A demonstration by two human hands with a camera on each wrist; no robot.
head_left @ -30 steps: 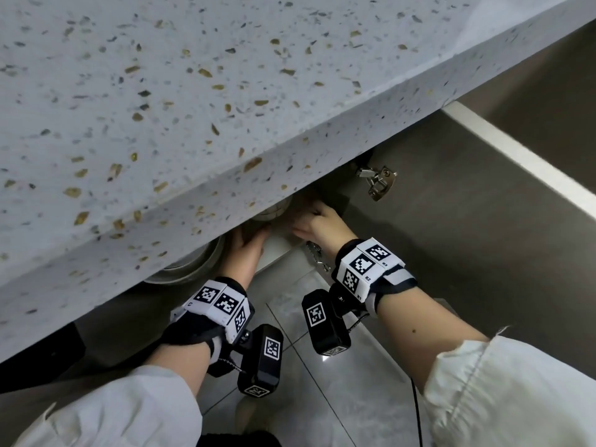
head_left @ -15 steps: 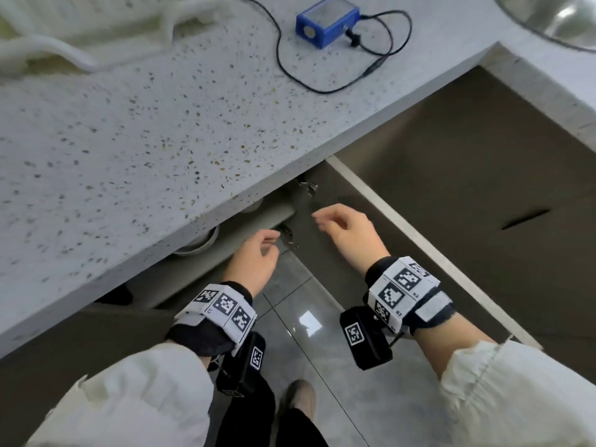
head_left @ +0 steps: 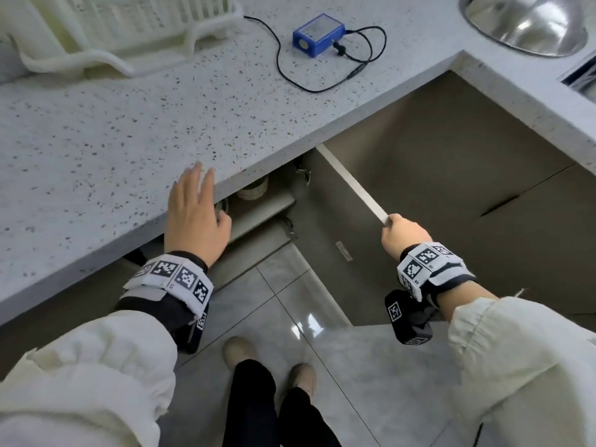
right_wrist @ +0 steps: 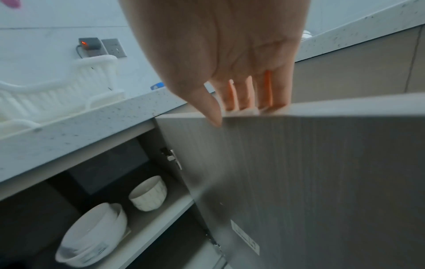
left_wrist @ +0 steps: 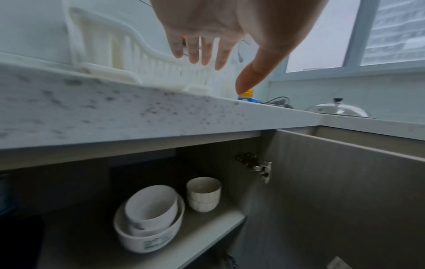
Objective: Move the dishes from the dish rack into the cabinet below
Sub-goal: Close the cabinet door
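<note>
Nested white bowls [left_wrist: 149, 218] [right_wrist: 92, 234] and a stack of ribbed white cups [left_wrist: 203, 193] [right_wrist: 148, 193] [head_left: 253, 190] stand on the shelf of the open cabinet under the counter. The white dish rack [head_left: 129, 30] [left_wrist: 128, 60] [right_wrist: 57, 94] sits on the speckled counter at the back left. My left hand [head_left: 193, 208] [left_wrist: 207, 45] hovers flat over the counter's front edge, fingers straight, holding nothing. My right hand [head_left: 403, 232] [right_wrist: 230, 91] grips the top edge of the open cabinet door [head_left: 354, 195] [right_wrist: 322, 163], fingers over the outside, thumb on the inner face.
A blue box with a black cable [head_left: 317, 33] lies on the counter right of the rack. A steel lid [head_left: 522, 24] [left_wrist: 338, 110] rests at the far right corner. A charger is plugged into a wall socket [right_wrist: 89, 44]. My feet [head_left: 240, 351] stand on grey floor tiles.
Both hands came out of the cabinet and the head view rose above the counter. The left hand lifted to the counter edge; the right hand took hold of the door's top edge.
</note>
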